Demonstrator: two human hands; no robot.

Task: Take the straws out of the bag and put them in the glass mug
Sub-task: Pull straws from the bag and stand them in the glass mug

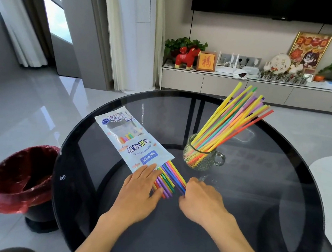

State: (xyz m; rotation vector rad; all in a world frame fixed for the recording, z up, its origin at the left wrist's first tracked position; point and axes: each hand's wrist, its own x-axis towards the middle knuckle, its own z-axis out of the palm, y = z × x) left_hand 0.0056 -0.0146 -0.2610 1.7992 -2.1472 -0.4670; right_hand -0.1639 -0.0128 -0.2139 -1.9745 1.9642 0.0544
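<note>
My right hand (202, 199) has its grip curled around the near ends of the loose straws (170, 178), though I cannot tell whether the fingers have closed. My left hand (143, 188) lies spread and flat across the same ends at the bag (132, 140) mouth, probably pinning it so the straws slide out. The bag's blue print is upside down; I cannot read it. Beyond, the glass mug (201, 157) on the table (255, 210) holds a fan of straws.

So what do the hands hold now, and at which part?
The right hand pinches the near ends of the straws sticking out of the bag. The left hand lies flat on them, gripping nothing.
</note>
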